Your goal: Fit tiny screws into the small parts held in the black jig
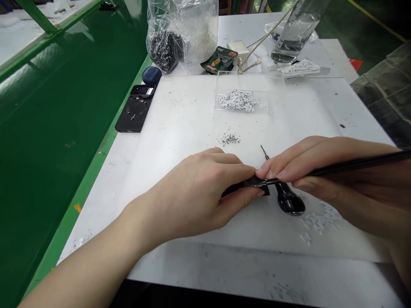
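Over the white paper sheet [180, 128], the left hand [192, 196] pinches a small black piece [237, 189] between thumb and fingers, while the right hand [334, 179] grips black tweezers [353, 167] (their tips touch the piece), just above a black-handled screwdriver [289, 200].

The head-worn camera is looking forward and down from just behind and above the left hand [192, 196] and right hand [334, 175], sitting close to both, and is taking in the white sheet [180, 124] stretching beyond them.
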Motion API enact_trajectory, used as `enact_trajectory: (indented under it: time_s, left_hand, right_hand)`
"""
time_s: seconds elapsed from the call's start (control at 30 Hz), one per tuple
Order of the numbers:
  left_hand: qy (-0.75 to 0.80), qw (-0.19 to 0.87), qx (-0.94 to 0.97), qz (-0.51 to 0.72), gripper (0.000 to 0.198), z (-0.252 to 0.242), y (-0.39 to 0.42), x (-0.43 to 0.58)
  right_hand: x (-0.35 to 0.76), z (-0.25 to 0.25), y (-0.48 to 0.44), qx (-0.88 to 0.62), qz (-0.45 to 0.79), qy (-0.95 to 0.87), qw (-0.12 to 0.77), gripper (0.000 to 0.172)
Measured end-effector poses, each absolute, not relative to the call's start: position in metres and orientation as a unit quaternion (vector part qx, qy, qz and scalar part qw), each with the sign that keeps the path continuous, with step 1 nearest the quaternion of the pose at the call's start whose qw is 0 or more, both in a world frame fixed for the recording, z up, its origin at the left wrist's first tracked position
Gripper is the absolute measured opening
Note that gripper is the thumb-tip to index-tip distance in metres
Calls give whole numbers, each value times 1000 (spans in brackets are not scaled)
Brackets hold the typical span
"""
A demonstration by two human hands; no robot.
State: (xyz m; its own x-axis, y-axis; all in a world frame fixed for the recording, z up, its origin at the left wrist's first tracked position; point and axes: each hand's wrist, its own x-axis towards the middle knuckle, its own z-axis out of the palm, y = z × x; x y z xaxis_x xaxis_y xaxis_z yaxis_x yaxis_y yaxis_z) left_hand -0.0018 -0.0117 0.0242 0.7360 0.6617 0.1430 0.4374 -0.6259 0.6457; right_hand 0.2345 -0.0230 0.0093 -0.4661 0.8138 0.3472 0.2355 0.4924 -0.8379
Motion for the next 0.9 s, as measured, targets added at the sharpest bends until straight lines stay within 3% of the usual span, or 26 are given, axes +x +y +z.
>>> enact_trajectory:
  time_s: [0.9]
  left_hand:
    - [307, 293, 888, 178, 24, 22, -11, -2]
  right_hand:
    - [230, 6, -23, -371, 365, -752, 405, 15]
